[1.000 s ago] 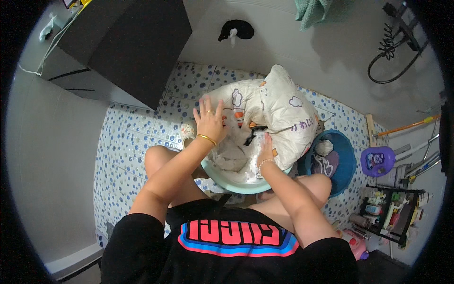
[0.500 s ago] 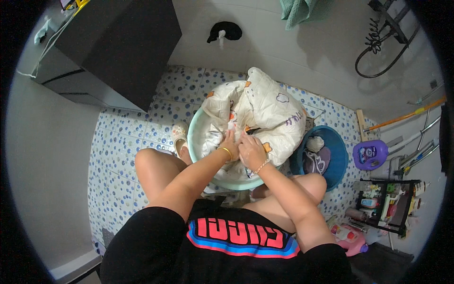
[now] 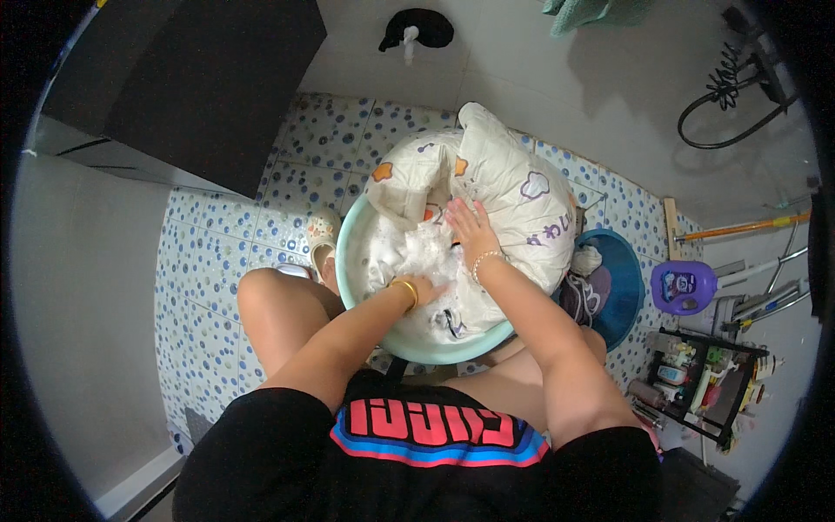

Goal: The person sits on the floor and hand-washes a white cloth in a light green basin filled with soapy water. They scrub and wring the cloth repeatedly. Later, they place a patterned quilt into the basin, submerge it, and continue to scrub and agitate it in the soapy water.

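A white quilt [image 3: 522, 226] with orange and purple prints is heaped in a pale green basin [image 3: 343, 261], bulging over its far right rim. Suds and wet white fabric [image 3: 396, 248] fill the basin's left and near side. My right hand [image 3: 474, 233] lies on the quilt near the basin's middle, fingers outstretched and holding nothing. Lower and to the left, my left hand [image 3: 424, 291], with a gold bangle at the wrist, is down in the sudsy fabric. Its fingers are blurred and partly covered by foam, so their grip does not show.
A blue bucket [image 3: 619, 300] with clothes stands right of the basin. Beyond it are a purple detergent bottle [image 3: 684, 288] and a black rack [image 3: 709, 383] of bottles. A dark cabinet [image 3: 191, 78] stands far left. A cream clog [image 3: 323, 230] is beside the basin.
My hands, close together before, have moved apart: the right went up onto the quilt with fingers spread, the left down nearer me into the suds. The view has shifted slightly.
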`<action>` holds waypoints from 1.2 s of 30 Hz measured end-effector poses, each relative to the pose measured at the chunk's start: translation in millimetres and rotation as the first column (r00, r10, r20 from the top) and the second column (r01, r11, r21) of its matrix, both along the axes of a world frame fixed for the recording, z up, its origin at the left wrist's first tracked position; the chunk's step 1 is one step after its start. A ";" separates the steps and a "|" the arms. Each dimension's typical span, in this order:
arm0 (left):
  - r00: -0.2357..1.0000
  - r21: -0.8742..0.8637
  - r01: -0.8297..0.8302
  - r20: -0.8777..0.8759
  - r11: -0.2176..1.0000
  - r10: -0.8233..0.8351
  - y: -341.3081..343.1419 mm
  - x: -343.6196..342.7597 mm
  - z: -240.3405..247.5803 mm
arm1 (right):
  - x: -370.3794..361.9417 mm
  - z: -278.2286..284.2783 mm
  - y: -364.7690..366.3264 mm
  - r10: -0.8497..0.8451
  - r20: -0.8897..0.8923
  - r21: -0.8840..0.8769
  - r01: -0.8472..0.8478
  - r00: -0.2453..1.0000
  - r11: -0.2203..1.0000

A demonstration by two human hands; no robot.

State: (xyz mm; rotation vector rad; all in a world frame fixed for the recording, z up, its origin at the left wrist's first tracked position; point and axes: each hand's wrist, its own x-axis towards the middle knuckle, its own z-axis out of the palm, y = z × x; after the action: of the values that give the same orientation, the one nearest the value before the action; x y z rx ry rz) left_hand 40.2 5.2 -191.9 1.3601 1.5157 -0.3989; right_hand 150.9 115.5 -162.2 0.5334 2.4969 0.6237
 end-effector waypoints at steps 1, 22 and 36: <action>1.000 -0.004 0.006 0.013 1.000 -0.006 1.5 0.5 5.0 | 1.7 -7.4 1.8 0.015 -0.084 -0.003 -0.015 0.996 1.000; 0.747 0.663 -0.664 0.562 0.346 0.356 -18.1 -24.3 49.7 | -15.4 132.5 0.9 -0.512 -0.689 -0.671 -0.186 0.512 0.718; 0.473 0.350 -0.827 0.856 0.441 0.207 -36.9 -57.8 26.7 | -13.7 64.7 -96.5 -0.194 -0.741 -0.332 -0.099 0.642 0.938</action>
State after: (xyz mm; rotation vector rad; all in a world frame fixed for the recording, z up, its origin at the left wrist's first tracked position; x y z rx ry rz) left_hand -17.6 -31.8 -165.2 1.1883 1.3354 1.2794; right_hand 137.2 19.0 -97.5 0.8601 3.2711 -0.1538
